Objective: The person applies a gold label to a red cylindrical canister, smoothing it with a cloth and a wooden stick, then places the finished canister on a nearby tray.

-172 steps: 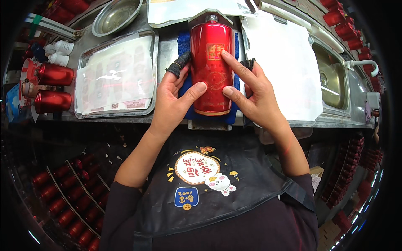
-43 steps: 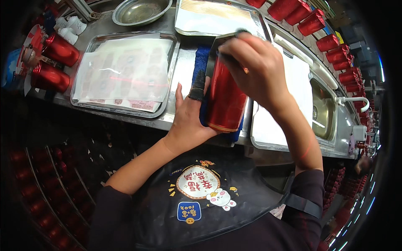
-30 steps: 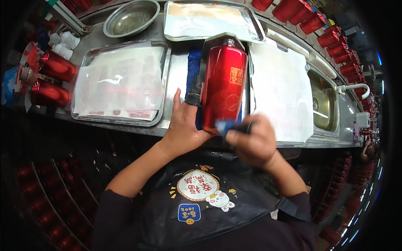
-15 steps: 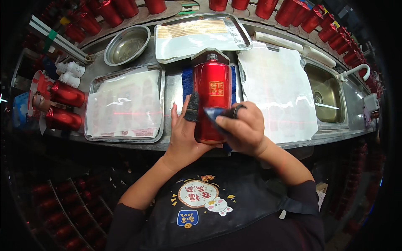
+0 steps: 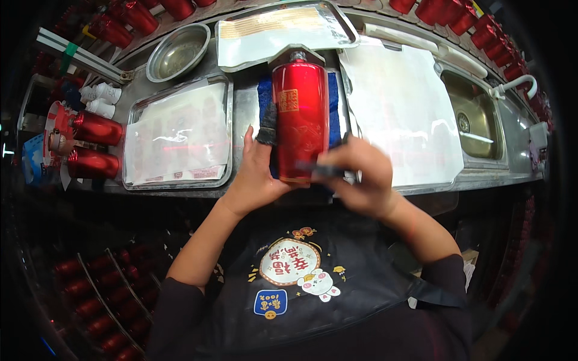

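Note:
A glossy red bottle (image 5: 308, 129) lies on a blue cloth (image 5: 264, 90), its neck pointing away from me. Its square gold label faces up toward the left side. My left hand (image 5: 256, 171) grips the bottle's lower left side and base, and a black fabric cover (image 5: 268, 124) wraps one of its fingers. At the bottle's lower right, my right hand (image 5: 364, 174) is closed around a dark scraper-like tool (image 5: 325, 170). Motion smears this hand and tool, and whether the tool touches the bottle I cannot tell.
Trays with sheets, one at the left (image 5: 229, 150) and one at the back (image 5: 355, 42), flank the bottle. White sheets (image 5: 400, 120) lie at right, beside a sink (image 5: 497, 147). A metal bowl (image 5: 201, 57) stands back left. Red bottles (image 5: 93, 164) lie left.
The bottle has rolled leftward, carrying the gold label toward its left side. My right hand has drawn the tool down toward the bottle's base. The whole view has shifted slightly.

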